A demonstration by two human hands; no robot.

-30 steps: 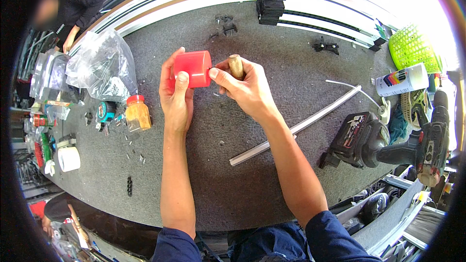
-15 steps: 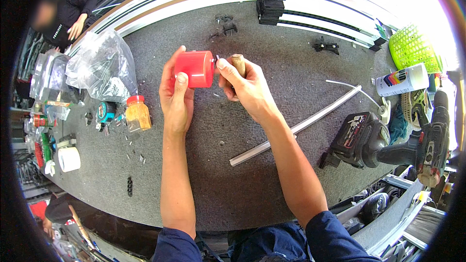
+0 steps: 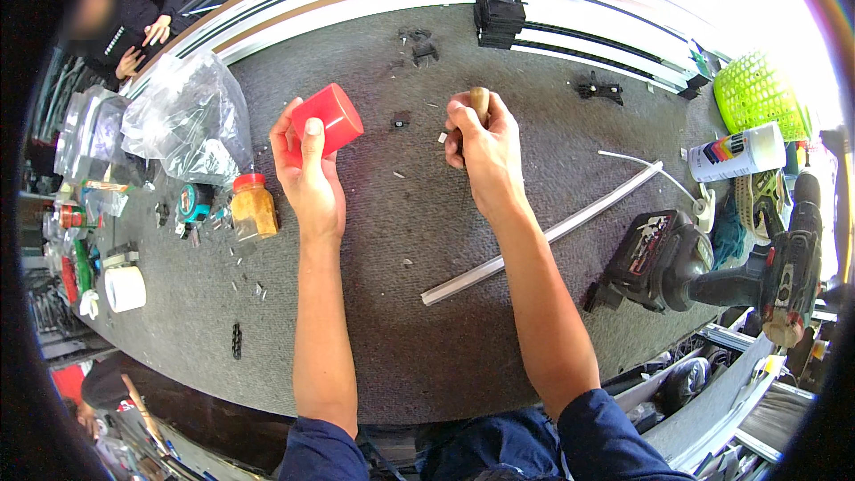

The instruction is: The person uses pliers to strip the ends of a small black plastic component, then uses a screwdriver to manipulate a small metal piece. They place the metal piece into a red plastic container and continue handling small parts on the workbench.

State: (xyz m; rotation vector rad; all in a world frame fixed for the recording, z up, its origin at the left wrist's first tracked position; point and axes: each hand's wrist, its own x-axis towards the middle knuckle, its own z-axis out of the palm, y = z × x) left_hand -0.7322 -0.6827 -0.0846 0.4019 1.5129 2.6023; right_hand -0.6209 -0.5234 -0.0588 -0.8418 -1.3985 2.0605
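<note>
My left hand (image 3: 309,180) is closed around a red plastic cylinder (image 3: 331,118), tilted up to the right, thumb along its side. Off to the right, apart from the cylinder, my right hand (image 3: 485,144) grips a tool with a wooden handle (image 3: 480,101); the handle's rounded end pokes up above the fingers, and the tool's working end cannot be made out. Between the two hands shows a small black piece (image 3: 401,122). A tiny white bit (image 3: 443,137) is beside the right fingers.
A white plastic strip (image 3: 543,236) lies right of my forearms, with a cordless drill (image 3: 712,276) beyond. At left are a clear bag (image 3: 191,116), a red-capped jar (image 3: 255,207) and a tape measure (image 3: 193,203). A spray can (image 3: 739,151) and green basket (image 3: 761,93) sit far right.
My hands have drawn apart: the left moved left and tilted the red cylinder, the right moved right with the wooden-handled tool. A small black piece now shows between them. The person at upper left brought both hands into view.
</note>
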